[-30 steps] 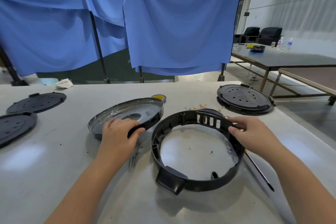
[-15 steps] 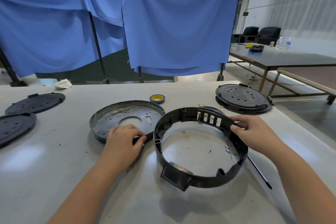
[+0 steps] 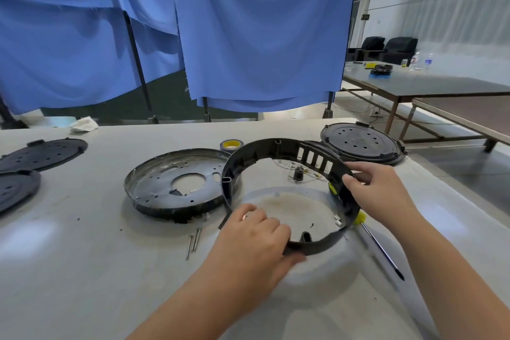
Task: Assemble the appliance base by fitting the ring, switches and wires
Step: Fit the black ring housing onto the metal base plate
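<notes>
Two black perforated discs (image 3: 41,153) lie flat at the far left of the table (image 3: 82,270). The metal base pan (image 3: 176,185) sits left of centre, with loose pins (image 3: 193,241) just in front of it and a tape roll (image 3: 231,144) behind. The left hand (image 3: 252,243) grips the near edge of the black ring (image 3: 289,152), fingers curled over its rim. The ring is tilted, its far side raised above the table. The right hand (image 3: 378,190) pinches the ring's right wall. A screwdriver (image 3: 380,250) lies right of the ring. A stacked black cover (image 3: 361,143) rests at far right.
</notes>
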Motion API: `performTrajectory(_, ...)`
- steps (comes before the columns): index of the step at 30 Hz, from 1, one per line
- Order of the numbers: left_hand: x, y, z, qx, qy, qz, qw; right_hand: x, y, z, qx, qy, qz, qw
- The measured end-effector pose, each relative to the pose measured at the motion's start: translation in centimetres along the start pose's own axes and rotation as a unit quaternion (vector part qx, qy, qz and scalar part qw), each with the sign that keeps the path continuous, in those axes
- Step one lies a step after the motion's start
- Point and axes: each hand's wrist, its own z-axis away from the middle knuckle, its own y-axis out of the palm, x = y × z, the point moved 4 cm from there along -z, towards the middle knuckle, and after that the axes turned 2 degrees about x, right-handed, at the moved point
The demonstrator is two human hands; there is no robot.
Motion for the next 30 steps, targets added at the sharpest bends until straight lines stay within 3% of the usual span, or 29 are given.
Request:
performTrajectory(3, 0.6, -0.2, -0.1, -0.025, 0.025, 0.003, 0.999, -0.1, 0.2, -0.1, -0.005, -0.011, -0.024, 1.0)
performTrajectory(7, 0.7, -0.7, -0.1, -0.074, 0.037, 0.025, 0.996, 0.1, 0.0, -0.3, -0.044, -0.048, -0.141, 0.988)
performTrajectory(10, 1.4, -1.7, 0.1, -0.118, -0.006, 0.111, 0.987, 0.5, -0.5, -0.1, -0.042, -0.054, -0.26, 0.963)
performTrajectory(12, 2.6, -2.4, 0.3, -0.157, -0.068, 0.196, 0.966, 0.6, -0.6, -0.1, -0.019, -0.06, -0.272, 0.96)
performTrajectory(16, 4.9, -3.3, 1.0, -0.226, -0.179, 0.335, 0.897, 0.4, 0.2, 0.0, 0.038, -0.111, -0.01, 0.993)
performTrajectory(19, 6.5, -4.0, 1.4, -0.277, -0.246, 0.398, 0.839, -0.2, 1.2, 0.3, 0.154, -0.119, 0.155, 0.969)
performTrajectory(24, 8.7, -3.8, 2.0, -0.313, -0.328, 0.538, 0.71, -0.6, 1.6, 0.6, 0.219, -0.103, 0.23, 0.943)
performTrajectory(30, 9.5, -3.0, 2.0, -0.288, -0.387, 0.627, 0.612, -0.7, 1.8, 0.4, 0.221, -0.102, 0.261, 0.934)
